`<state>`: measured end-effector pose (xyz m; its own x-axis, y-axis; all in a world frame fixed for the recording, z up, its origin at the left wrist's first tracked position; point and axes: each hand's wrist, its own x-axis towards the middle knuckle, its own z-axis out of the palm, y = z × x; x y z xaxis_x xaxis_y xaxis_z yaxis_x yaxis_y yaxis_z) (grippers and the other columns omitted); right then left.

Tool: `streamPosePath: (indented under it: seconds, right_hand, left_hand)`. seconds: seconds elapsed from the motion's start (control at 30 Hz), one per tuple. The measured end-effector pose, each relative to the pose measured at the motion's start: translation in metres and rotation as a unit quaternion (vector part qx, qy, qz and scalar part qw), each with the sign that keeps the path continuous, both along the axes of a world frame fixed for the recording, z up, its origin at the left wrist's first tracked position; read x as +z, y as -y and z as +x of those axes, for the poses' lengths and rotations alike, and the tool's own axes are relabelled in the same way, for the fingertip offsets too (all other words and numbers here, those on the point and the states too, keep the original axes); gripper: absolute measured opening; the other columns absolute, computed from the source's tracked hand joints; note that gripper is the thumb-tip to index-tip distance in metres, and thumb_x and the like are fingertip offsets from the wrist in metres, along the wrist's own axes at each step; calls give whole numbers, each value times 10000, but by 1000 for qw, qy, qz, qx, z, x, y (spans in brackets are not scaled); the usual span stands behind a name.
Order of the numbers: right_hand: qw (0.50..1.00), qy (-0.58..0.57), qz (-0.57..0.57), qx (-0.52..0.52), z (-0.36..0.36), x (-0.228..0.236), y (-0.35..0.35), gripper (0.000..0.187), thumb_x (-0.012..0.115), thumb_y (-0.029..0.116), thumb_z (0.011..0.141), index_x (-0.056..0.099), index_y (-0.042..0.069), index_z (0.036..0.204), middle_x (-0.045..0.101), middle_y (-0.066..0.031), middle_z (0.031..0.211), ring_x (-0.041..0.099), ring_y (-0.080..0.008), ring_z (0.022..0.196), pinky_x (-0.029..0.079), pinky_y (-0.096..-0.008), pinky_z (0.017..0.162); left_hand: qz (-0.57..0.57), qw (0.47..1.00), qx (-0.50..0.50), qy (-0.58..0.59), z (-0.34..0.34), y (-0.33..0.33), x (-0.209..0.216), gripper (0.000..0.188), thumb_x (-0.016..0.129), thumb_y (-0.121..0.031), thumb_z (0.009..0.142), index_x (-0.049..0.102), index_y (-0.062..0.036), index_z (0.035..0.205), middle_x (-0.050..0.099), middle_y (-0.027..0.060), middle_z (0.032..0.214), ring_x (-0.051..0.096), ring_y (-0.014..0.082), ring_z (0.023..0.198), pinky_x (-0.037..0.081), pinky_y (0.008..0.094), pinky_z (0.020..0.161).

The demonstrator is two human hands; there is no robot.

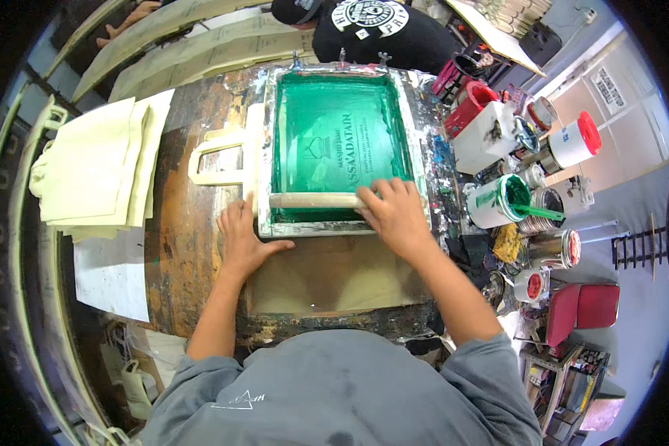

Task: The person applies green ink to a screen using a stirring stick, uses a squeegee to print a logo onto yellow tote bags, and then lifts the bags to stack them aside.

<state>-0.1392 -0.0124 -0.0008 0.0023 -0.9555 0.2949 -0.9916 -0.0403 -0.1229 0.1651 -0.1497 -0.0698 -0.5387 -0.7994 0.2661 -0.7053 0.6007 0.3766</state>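
Squeegee gripped by right hand inside frame's near edge, open mesh beyond; left hand spread beside frame.

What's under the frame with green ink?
A cream bag pokes out at the left, its handle on the table. Whatever else lies beneath the frame is covered.

A rectangular printing screen lay flat, its pale frame smeared with paint. Glossy green covered the mesh, where a darker emblem and lettering showed, running sideways. A long, pale, bar-shaped squeegee stretched across the mesh near its closest edge. A cream cloth bag showed along the screen's left side, its looped handle flat.
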Motion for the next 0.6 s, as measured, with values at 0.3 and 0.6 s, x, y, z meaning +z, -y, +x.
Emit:
streamPosePath:
  seconds: [0.3,0.6]
  right_hand:
    - [988,-81,-112,-62,18,93,12,398,761,361,884,659,124,1188,609,-104,1022,599,-303,1053,385,-556,989]
    - [958,-110,-262,-41,-31,182,103,511,663,581,987,704,77,908,629,-86,733,620,-303,730,408,-441,775]
  left_hand:
    - [108,950,-6,-292,-8,8,45,777,955,-278,761,664,-35,1440,664,161,1370,648,297,1165,514,401,1003]
    - [57,984,-163,-41,-3,77,11,551,866,-356,870,719,-129,1350,679,135,1299,604,351,1255,494,481,1094]
